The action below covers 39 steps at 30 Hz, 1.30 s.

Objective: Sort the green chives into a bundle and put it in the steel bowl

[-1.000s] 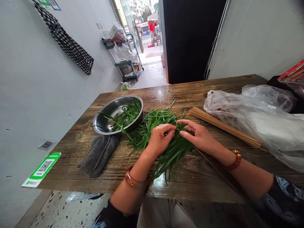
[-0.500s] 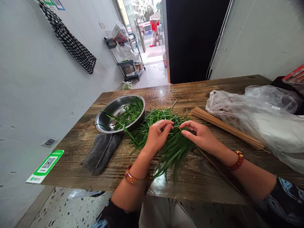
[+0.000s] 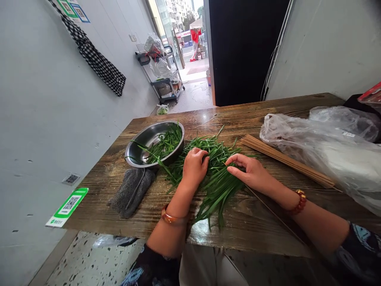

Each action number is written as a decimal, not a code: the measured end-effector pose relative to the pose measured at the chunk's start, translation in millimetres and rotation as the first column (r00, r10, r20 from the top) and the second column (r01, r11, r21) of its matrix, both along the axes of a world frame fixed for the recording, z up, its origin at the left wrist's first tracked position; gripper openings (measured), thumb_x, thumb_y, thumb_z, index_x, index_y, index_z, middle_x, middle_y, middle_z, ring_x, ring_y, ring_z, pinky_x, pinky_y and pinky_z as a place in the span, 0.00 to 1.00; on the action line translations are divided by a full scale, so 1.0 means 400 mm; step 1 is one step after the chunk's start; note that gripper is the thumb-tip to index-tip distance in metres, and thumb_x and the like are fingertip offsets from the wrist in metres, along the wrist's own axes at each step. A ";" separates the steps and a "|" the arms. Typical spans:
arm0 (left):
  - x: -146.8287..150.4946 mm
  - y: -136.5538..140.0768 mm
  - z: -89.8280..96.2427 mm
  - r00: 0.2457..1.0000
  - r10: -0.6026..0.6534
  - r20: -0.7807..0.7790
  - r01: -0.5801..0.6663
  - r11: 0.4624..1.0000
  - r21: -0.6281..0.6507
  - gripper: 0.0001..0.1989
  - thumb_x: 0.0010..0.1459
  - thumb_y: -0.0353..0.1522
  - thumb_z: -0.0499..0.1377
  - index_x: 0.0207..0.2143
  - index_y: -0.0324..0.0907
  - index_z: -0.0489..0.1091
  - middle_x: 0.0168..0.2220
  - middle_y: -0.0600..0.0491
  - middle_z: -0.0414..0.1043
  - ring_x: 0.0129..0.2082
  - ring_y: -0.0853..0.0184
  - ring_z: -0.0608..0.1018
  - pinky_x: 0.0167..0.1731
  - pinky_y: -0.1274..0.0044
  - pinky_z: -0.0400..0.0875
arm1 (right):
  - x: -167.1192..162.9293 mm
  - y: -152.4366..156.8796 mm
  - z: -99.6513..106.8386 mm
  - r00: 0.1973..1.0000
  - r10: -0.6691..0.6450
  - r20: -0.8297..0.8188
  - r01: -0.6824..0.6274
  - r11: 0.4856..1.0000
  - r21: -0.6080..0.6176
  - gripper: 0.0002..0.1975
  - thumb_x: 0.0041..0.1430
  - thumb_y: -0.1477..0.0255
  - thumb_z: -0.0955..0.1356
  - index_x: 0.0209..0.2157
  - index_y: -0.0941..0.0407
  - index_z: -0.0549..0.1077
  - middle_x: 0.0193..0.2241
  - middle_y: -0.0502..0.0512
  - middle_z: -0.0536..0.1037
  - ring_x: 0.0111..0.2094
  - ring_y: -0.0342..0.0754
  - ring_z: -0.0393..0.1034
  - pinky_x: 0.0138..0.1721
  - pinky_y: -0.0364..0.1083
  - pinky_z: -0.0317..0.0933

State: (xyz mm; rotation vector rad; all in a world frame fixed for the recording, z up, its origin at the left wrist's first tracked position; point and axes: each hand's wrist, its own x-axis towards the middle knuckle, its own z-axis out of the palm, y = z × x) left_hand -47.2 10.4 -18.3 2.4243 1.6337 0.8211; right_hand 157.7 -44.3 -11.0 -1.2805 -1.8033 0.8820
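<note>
Long green garlic chives (image 3: 218, 186) lie in a loose pile on the wooden table (image 3: 256, 222), their leaf ends fanning toward me. My right hand (image 3: 251, 171) is closed on a thin bamboo skewer (image 3: 268, 206). The skewer's tip pokes out past thumb and forefinger, while its shaft runs back under my wrist toward the table's front edge. Over the left part of the pile is my left hand (image 3: 194, 165), its fingers curled down at the leaves. Those fingertips are partly hidden, so what they grip cannot be made out.
A steel bowl (image 3: 131, 153) with more chives stands at the left, a dark grey cloth (image 3: 132, 192) in front of it. To the right lie a bundle of bamboo skewers (image 3: 285, 161) and clear plastic bags (image 3: 330, 147). A QR-code card (image 3: 68, 206) sits at the left edge.
My left hand has moved left, away from the skewer tip and down to the pile. The right hand keeps its hold on the skewer. The view has shifted slightly.
</note>
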 end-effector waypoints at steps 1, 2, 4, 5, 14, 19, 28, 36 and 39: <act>0.000 0.000 -0.002 0.999 0.009 -0.035 -0.009 1.000 -0.007 0.08 0.57 0.29 0.59 0.38 0.39 0.75 0.39 0.46 0.72 0.40 0.61 0.74 0.44 0.69 0.69 | -0.001 -0.001 0.001 1.000 0.001 -0.001 -0.001 1.000 0.004 0.09 0.58 0.66 0.65 0.36 0.55 0.72 0.21 0.45 0.64 0.24 0.42 0.57 0.28 0.43 0.51; 0.000 0.000 -0.003 0.998 0.016 -0.064 -0.017 1.000 -0.014 0.08 0.56 0.30 0.60 0.39 0.39 0.75 0.40 0.46 0.72 0.41 0.61 0.74 0.44 0.69 0.69 | -0.002 -0.002 0.002 1.000 0.006 -0.004 -0.006 1.000 0.008 0.09 0.58 0.66 0.65 0.36 0.55 0.72 0.21 0.45 0.63 0.24 0.42 0.57 0.27 0.42 0.51; 0.000 0.001 -0.004 0.995 0.023 -0.097 -0.025 1.000 -0.015 0.07 0.55 0.29 0.60 0.38 0.39 0.75 0.40 0.46 0.72 0.41 0.60 0.74 0.44 0.69 0.69 | -0.004 -0.003 0.001 1.000 0.017 -0.012 -0.017 1.000 0.013 0.09 0.59 0.66 0.65 0.36 0.55 0.72 0.21 0.45 0.63 0.24 0.42 0.57 0.27 0.42 0.50; 0.000 0.002 -0.003 0.995 0.028 -0.093 -0.029 1.000 -0.007 0.06 0.55 0.28 0.59 0.36 0.40 0.75 0.39 0.46 0.72 0.41 0.61 0.74 0.44 0.69 0.69 | -0.004 -0.003 0.000 1.000 0.022 -0.016 -0.022 1.000 0.013 0.09 0.59 0.66 0.65 0.36 0.55 0.72 0.21 0.45 0.63 0.24 0.43 0.57 0.27 0.42 0.50; 0.013 -0.007 0.023 0.926 -0.067 0.370 0.079 0.997 -0.016 0.05 0.54 0.24 0.56 0.29 0.40 0.70 0.33 0.52 0.72 0.32 0.69 0.73 0.33 0.78 0.67 | -0.003 -0.003 -0.003 0.999 0.019 -0.029 -0.019 1.000 0.012 0.09 0.59 0.65 0.65 0.37 0.55 0.72 0.21 0.45 0.63 0.24 0.42 0.56 0.27 0.42 0.50; 0.027 -0.023 0.027 0.909 -0.118 0.400 0.168 0.982 -0.092 0.09 0.52 0.21 0.54 0.31 0.40 0.71 0.30 0.54 0.71 0.31 0.70 0.73 0.32 0.79 0.67 | -0.004 -0.003 0.001 0.999 -0.026 -0.031 0.026 1.000 0.017 0.09 0.58 0.66 0.65 0.37 0.56 0.73 0.20 0.44 0.60 0.23 0.42 0.55 0.27 0.42 0.50; 0.018 -0.026 0.028 0.957 -0.031 0.288 0.059 0.994 -0.088 0.08 0.60 0.29 0.52 0.34 0.41 0.72 0.29 0.54 0.74 0.30 0.69 0.74 0.32 0.78 0.65 | -0.003 -0.003 0.002 0.999 -0.031 -0.023 0.031 0.999 0.008 0.09 0.58 0.66 0.65 0.37 0.56 0.73 0.21 0.45 0.61 0.24 0.42 0.57 0.28 0.43 0.51; 0.014 -0.022 0.025 0.996 0.088 0.022 -0.089 0.996 0.025 0.06 0.58 0.33 0.58 0.35 0.44 0.75 0.36 0.49 0.75 0.39 0.61 0.73 0.38 0.71 0.63 | -0.003 -0.004 -0.001 0.999 -0.019 -0.031 0.019 1.000 0.006 0.09 0.58 0.66 0.65 0.38 0.55 0.73 0.21 0.45 0.62 0.24 0.42 0.57 0.28 0.43 0.51; 0.016 -0.019 0.019 0.992 0.103 -0.076 -0.101 0.994 0.027 0.04 0.55 0.32 0.62 0.33 0.44 0.76 0.38 0.48 0.74 0.41 0.57 0.71 0.38 0.69 0.62 | -0.003 -0.004 -0.001 1.000 -0.010 -0.030 0.010 1.000 -0.002 0.10 0.58 0.66 0.65 0.38 0.55 0.73 0.21 0.45 0.61 0.25 0.42 0.57 0.28 0.43 0.51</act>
